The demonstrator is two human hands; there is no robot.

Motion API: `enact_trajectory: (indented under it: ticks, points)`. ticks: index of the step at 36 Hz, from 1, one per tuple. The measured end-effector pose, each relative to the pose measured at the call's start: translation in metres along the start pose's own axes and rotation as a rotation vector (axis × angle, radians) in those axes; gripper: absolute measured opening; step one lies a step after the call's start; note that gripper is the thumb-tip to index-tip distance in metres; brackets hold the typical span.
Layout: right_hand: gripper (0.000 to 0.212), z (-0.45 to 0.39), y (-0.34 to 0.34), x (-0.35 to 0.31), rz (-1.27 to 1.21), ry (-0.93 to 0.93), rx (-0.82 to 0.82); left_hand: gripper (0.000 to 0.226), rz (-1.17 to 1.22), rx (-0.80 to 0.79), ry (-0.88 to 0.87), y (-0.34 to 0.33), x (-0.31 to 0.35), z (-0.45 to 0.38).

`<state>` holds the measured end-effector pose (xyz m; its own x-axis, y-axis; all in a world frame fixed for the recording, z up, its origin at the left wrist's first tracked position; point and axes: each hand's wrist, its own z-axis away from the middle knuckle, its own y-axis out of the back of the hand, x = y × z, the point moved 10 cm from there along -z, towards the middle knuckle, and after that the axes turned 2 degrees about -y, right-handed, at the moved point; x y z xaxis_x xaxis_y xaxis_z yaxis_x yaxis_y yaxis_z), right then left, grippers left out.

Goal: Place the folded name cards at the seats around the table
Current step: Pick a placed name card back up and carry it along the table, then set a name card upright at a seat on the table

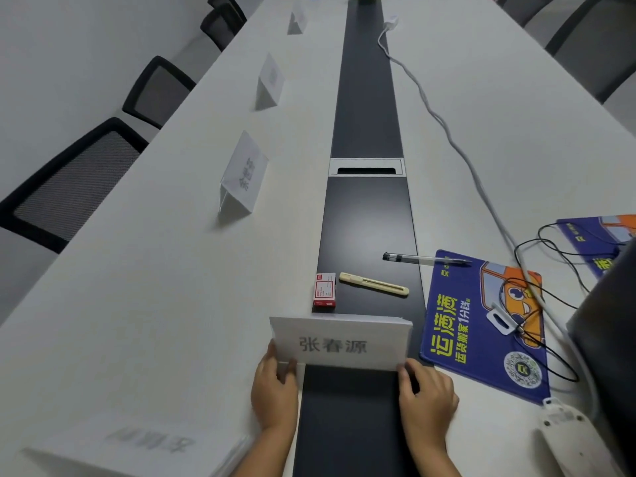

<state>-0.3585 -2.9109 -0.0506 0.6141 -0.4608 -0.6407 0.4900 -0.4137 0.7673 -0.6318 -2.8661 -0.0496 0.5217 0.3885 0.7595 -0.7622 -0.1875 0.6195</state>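
I see two hands low in the view, and both hold one name card (340,342). It is white paper with big grey letters on the front. The left hand (275,390) grips the card's left bottom corner, and its fingers (287,370) are clamped on the paper. The right hand (426,397) grips the right bottom corner the same way, fingers shut on the card. The card sits over the dark strip (364,98) that runs down the middle of the long white desk (155,287).

Just past the card lies a small red and white box (324,290), and beside it a pale yellow cutter (374,284). A clear pen (425,259) lies a bit farther off, with its tip on a blue pad (481,339) that has an orange cartoon on it. Black wires (550,352) loop over the pad, and a white cable (444,129) runs far up the desk.

On the left side of the desk, three folded cards already stand like little tents in a row: a near one (242,173), a middle one (270,82) and a far one (297,20). Black mesh chairs (69,187) are lined up beside them. Another sheet (137,449) with blurry letters lies at the bottom left, near my left arm.
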Motion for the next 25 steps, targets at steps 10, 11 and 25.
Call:
enact_trajectory:
  ticks: [10,11,25]
  points:
    - [0.031,0.015,0.019,-0.002,-0.141,-0.027,-0.072,0.072,0.216,-0.069,0.075,0.008,0.011,0.018]
    - [0.030,0.019,0.023,-0.003,-0.142,-0.016,-0.071,0.071,0.238,-0.068,0.055,0.015,0.018,0.023]
    - [0.028,0.121,0.032,-0.076,-0.378,0.169,-0.329,0.032,0.727,0.304,-0.182,0.223,0.017,0.030]
